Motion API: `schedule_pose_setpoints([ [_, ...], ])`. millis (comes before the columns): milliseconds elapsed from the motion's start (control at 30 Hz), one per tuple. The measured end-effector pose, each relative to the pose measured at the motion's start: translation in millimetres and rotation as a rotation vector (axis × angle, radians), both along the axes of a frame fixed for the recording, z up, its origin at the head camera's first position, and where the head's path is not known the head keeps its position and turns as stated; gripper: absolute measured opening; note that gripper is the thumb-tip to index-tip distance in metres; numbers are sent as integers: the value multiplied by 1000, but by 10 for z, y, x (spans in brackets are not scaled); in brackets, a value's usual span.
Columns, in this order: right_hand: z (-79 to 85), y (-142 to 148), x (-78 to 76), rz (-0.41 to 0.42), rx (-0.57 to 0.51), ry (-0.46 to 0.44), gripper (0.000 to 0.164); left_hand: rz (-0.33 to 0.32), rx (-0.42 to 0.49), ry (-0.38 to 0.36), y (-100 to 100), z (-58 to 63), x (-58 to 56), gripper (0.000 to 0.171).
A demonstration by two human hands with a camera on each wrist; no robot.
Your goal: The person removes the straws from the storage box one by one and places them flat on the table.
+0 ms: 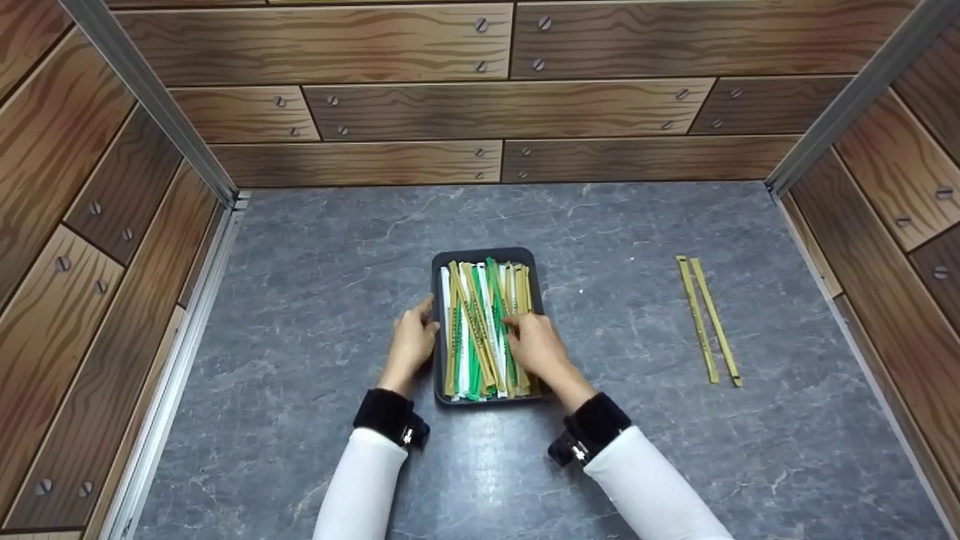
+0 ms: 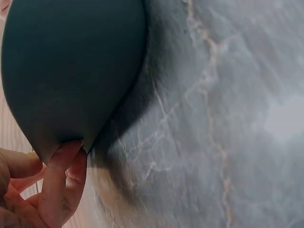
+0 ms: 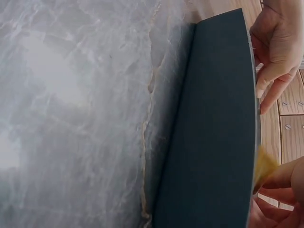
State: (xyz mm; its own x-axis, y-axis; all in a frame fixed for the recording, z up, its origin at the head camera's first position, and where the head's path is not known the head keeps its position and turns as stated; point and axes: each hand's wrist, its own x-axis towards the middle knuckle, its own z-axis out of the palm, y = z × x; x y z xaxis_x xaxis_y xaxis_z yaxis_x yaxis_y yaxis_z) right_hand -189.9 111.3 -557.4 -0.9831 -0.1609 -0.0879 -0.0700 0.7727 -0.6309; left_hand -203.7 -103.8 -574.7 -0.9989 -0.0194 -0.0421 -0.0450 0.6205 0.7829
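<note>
A black rectangular tray (image 1: 487, 403) lies on the grey floor, filled with long thin packets (image 1: 478, 330), like wrapped straws, in gold, green and white. At the tray's left side my left hand (image 1: 412, 339) grips the wall, the thumb near the rim. In the left wrist view its fingers (image 2: 61, 166) are bent against the dark wall. My right hand (image 1: 537, 343) reaches over the right rim among the packets. The right wrist view has its fingertips pinching a gold wrapped straw (image 3: 263, 166), of which only a blurred end shows above the rim.
Two gold packets (image 1: 697, 322) lie side by side on the floor to the right, apart from the tray. Wood-patterned panels (image 1: 405, 112) stand at the back and both sides, with a metal rail (image 1: 172, 360) along the left edge.
</note>
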Motion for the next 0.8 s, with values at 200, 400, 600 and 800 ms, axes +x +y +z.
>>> schedule_pose_setpoints([
  [200,-9,31,7,-7,-97,5,52,0,9,-2,3,-3,-2,50],
  [400,49,136,-22,-39,-173,-31,56,15,18,-22,7,3,-2,51],
  [600,200,559,-31,-139,-222,49,45,15,14,-30,12,-1,5,52],
  [800,206,1203,-5,-209,-162,141,37,17,20,-32,8,5,-2,52],
])
